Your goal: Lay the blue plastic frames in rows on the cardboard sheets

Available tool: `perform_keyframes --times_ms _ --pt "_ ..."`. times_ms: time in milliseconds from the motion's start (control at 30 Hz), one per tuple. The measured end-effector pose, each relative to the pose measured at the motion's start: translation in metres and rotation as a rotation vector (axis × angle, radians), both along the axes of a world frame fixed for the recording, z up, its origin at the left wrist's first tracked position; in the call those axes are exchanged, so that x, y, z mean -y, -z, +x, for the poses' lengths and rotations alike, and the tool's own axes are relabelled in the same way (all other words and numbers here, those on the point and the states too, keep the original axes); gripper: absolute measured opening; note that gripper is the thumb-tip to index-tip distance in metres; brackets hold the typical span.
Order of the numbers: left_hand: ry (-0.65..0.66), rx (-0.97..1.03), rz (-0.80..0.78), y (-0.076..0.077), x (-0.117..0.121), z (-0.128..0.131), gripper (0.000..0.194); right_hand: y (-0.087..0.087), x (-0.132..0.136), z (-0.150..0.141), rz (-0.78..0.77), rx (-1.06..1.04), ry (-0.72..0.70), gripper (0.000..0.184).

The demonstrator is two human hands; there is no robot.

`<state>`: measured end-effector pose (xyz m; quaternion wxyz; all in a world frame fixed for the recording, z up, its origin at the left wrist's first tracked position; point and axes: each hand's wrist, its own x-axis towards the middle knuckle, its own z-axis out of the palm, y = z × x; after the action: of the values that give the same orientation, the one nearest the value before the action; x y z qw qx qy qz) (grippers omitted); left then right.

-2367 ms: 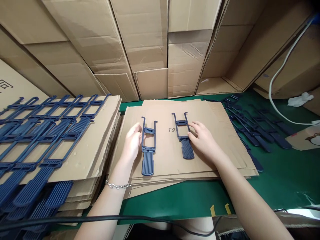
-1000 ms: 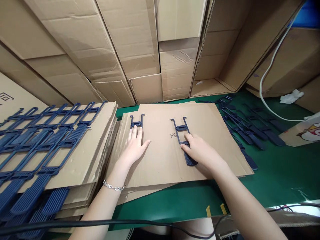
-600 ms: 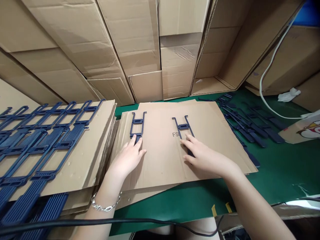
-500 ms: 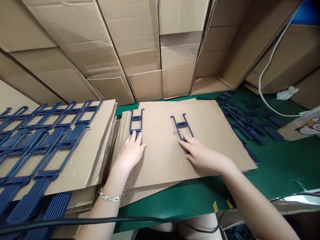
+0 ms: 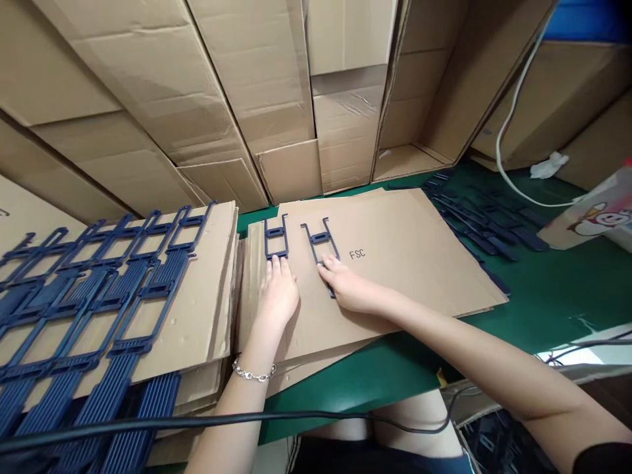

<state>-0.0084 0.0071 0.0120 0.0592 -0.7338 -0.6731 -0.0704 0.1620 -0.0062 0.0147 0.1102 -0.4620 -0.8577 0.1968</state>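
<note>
— What's hidden from us?
— The lower ends of both blue frames. The left frame (image 5: 275,238) runs under the left hand (image 5: 279,293), and the right frame (image 5: 318,240) under the right hand (image 5: 347,283), with only a sliver showing past its fingers (image 5: 332,266).
— Are the hands gripping?
— We can't tell. Neither is clenched; the fingers lie fairly flat across each frame.
— And the surface?
— We see both frames side by side on a cardboard sheet (image 5: 409,263) printed FSC, and the sheet lies on a green mat (image 5: 543,316).
— Room to move?
— On the left, a cardboard stack (image 5: 212,296) carrying more frames (image 5: 168,296) stands just beside the sheet. To the right, the sheet runs on to its edge, with loose frames (image 5: 486,237) beyond it on the mat.
</note>
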Motion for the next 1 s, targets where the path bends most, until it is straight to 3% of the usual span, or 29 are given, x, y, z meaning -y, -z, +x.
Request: perform_keyframes --times_ms 200,433,867,1000 --pt "-0.029 -0.005 -0.033 0.002 0.001 0.001 0.052 0.003 -0.016 -0.034 0.058 -0.019 0.006 0.066" --pt "-0.033 -0.017 -0.064 0.001 0.002 0.001 0.054 0.014 -0.03 -0.053 0.164 -0.08 0.034 0.063" --pt "-0.001 0.015 0.01 0.006 0.006 -0.001 0.053 0.015 -0.037 -0.055 0.119 -0.164 0.039 0.065" --pt "0.069 0.007 0.124 0.002 0.009 -0.004 0.049 -0.001 -0.031 -0.03 0.274 -0.251 0.1 0.058"
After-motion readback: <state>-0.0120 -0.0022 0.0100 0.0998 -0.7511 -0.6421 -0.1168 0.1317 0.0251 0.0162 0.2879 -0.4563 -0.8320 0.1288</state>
